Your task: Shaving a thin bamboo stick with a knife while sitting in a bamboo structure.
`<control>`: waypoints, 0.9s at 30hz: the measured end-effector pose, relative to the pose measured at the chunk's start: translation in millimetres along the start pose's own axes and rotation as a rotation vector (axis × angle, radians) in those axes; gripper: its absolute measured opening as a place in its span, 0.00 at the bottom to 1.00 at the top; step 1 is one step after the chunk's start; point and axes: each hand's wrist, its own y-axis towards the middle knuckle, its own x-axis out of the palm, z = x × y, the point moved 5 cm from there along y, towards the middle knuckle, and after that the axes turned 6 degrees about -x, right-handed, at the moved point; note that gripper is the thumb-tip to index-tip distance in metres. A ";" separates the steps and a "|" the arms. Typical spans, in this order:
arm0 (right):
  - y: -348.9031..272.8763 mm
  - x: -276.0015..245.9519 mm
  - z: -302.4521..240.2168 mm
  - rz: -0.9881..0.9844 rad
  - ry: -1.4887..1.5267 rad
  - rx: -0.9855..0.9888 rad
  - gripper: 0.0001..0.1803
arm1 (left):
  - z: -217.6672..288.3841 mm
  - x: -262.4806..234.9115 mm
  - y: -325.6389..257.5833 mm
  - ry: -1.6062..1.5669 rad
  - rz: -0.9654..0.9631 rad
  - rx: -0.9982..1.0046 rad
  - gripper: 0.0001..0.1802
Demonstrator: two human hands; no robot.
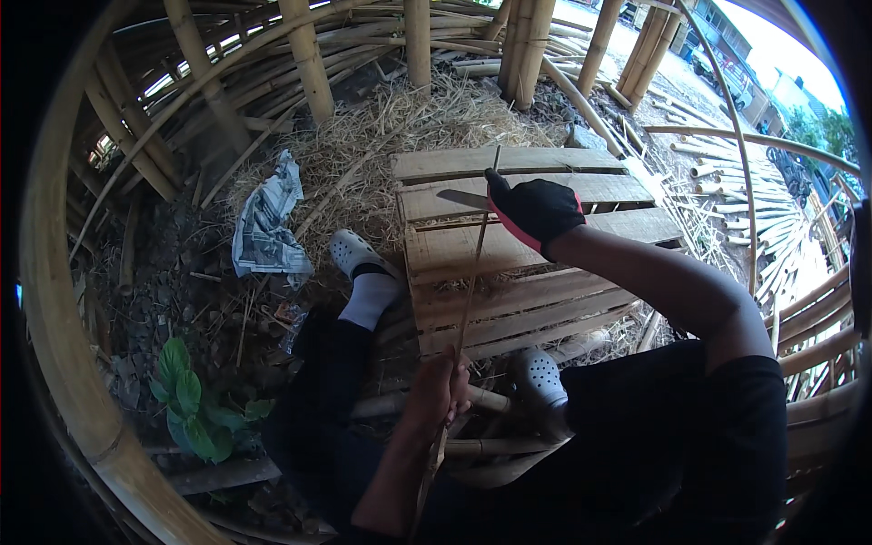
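Note:
My bare left hand (438,392) is closed around a thin bamboo strip (472,289), low in the view between my knees. From there the strip runs up and away over a wooden slatted pallet (527,261). My right hand (538,211), in a black glove with a red edge, is closed on a knife whose handle is hidden in the fist. Its blade (461,197) points left and lies across the strip near the strip's far end. The thumb of the glove is up beside the strip, and the strip's tip shows beyond it.
Dry straw-like shavings (400,127) lie behind the pallet. Upright bamboo poles (418,45) stand beyond them. A crumpled newspaper sheet (270,222) and a leafy green plant (191,395) are at left. Many cut bamboo lengths (781,218) lie at right. My clogs (542,377) flank the pallet.

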 end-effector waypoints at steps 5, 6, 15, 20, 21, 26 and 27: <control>-20.1 12.5 -18.1 0.098 -0.170 -0.183 0.39 | -0.4 -0.3 -1.0 -0.051 -0.061 -0.004 0.24; -14.5 7.4 -14.6 0.077 -0.150 -0.158 0.38 | 0.5 0.2 -1.0 -0.044 -0.063 -0.002 0.24; -21.7 24.5 -17.4 -0.095 -0.022 0.011 0.26 | 0.1 -2.9 -2.8 -0.021 0.013 -0.058 0.23; 13.6 7.2 12.6 0.039 -0.208 -0.094 0.26 | 1.3 2.1 -4.1 -0.005 -0.050 0.013 0.24; 9.8 9.8 7.7 0.017 -0.177 -0.055 0.26 | 2.8 1.4 -3.6 -0.011 -0.045 0.016 0.24; -22.0 22.4 -19.8 0.029 -0.210 -0.262 0.25 | 2.8 1.6 0.7 -0.032 -0.044 -0.037 0.25; -13.6 11.4 -27.3 -0.006 -0.281 -0.264 0.25 | 1.4 0.9 -1.2 -0.055 -0.066 -0.035 0.26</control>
